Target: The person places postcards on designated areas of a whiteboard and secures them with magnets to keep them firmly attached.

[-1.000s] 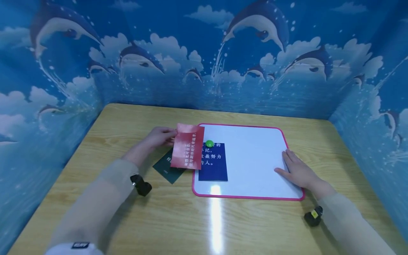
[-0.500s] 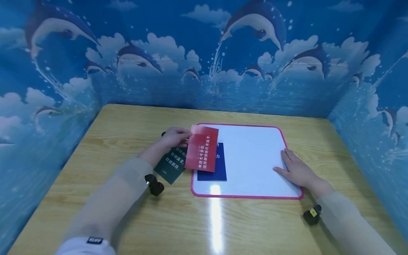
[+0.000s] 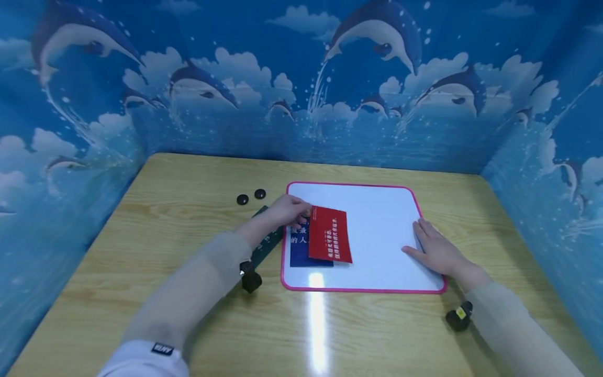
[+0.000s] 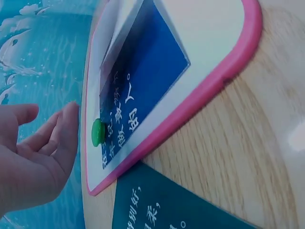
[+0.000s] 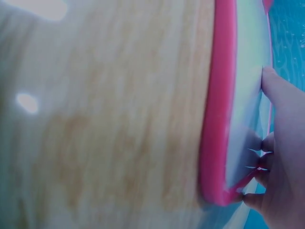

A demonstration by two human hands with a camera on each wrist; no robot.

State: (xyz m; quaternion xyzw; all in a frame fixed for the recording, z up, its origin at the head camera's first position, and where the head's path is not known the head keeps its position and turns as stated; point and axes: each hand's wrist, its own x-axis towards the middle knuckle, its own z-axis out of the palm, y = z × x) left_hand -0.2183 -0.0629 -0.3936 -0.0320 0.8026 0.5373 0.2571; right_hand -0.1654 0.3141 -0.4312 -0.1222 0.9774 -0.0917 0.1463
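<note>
My left hand (image 3: pixel 293 209) reaches over the left edge of a pink-rimmed whiteboard (image 3: pixel 377 186), fingertips at the upper left corner of a red card (image 3: pixel 331 241). In the left wrist view the left hand (image 4: pixel 38 157) shows straight, spread fingers, a small gap from the card's pale underside (image 4: pixel 116 43), which tilts up over a blue card (image 4: pixel 143 90). A green magnet (image 4: pixel 97 132) pins the blue card (image 3: pixel 298 251). My right hand (image 3: pixel 435 250) lies flat on the board's right side, with the right hand (image 5: pixel 281 143) at the rim (image 5: pixel 217 119).
A dark green card (image 3: pixel 265 246) lies on the wooden table (image 3: pixel 179 188) left of the board, partly under my left forearm; it also shows as the green card (image 4: pixel 181 210). Two black magnets (image 3: pixel 250 197) sit behind it. Blue dolphin-print walls enclose three sides.
My left hand carried the red card rightwards from over the green card onto the board, where it now covers part of the blue card. The two black magnets came into sight. The right hand stayed put.
</note>
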